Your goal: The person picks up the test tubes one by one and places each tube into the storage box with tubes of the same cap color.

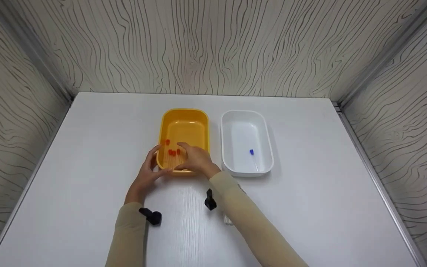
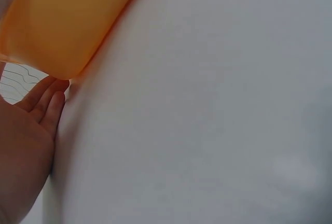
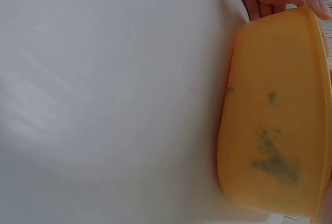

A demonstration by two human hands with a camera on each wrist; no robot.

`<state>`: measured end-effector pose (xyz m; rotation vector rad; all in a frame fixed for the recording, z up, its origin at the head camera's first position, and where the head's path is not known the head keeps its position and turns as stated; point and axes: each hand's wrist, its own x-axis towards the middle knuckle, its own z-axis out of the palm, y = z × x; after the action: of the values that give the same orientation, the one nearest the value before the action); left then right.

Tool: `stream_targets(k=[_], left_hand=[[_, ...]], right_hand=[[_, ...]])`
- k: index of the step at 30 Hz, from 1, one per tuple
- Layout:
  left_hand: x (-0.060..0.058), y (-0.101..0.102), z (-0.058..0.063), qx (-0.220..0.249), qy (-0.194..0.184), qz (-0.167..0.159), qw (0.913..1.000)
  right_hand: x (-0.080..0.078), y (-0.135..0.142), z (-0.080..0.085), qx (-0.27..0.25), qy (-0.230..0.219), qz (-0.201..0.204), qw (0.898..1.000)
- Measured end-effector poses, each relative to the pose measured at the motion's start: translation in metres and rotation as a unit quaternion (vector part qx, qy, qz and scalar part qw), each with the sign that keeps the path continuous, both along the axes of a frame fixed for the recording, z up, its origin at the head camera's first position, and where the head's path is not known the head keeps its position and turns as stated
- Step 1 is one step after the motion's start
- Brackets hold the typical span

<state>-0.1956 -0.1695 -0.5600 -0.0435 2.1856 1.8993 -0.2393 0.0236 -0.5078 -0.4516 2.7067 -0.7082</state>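
Observation:
In the head view, my left hand [image 1: 147, 174] holds the near left corner of a yellow tray [image 1: 184, 114], its thumb on the front rim and its fingers along the left side. My right hand [image 1: 197, 159] reaches over the tray's near right part, with thumb and forefinger spread apart and the other fingers hidden. Several thin clear sticks with red tips [image 1: 173, 153] lie inside, near that hand. Nothing shows between its visible fingertips. Through the yellow wall [image 3: 275, 79] in the right wrist view, only dark blurs are seen.
A white tray [image 1: 237, 128] stands right of the yellow one and holds a thin clear stick with a blue tip [image 1: 251, 152]. A small clear object [image 1: 228, 220] lies partly under the right forearm. Patterned panels [image 1: 191, 48] close in the white table [image 1: 87, 207] at the back and sides.

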Motion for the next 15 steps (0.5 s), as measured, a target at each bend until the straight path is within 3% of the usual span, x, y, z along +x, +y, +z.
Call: stream_targets(k=[2, 8, 15], left_hand=[[-0.002, -0.001, -0.005, 0.001, 0.002, 0.000, 1.0000], [-0.001, 0.000, -0.005, -0.006, 0.003, 0.004, 1.0000], [0.000, 0.001, -0.004, -0.009, 0.001, 0.004, 1.0000]], right_hand=[[0.000, 0.001, 0.001, -0.015, -0.001, -0.002, 1.000], [-0.001, 0.006, 0.004, -0.080, 0.005, 0.001, 0.997], [0.004, 0.012, 0.012, -0.161, 0.031, 0.020, 0.986]])
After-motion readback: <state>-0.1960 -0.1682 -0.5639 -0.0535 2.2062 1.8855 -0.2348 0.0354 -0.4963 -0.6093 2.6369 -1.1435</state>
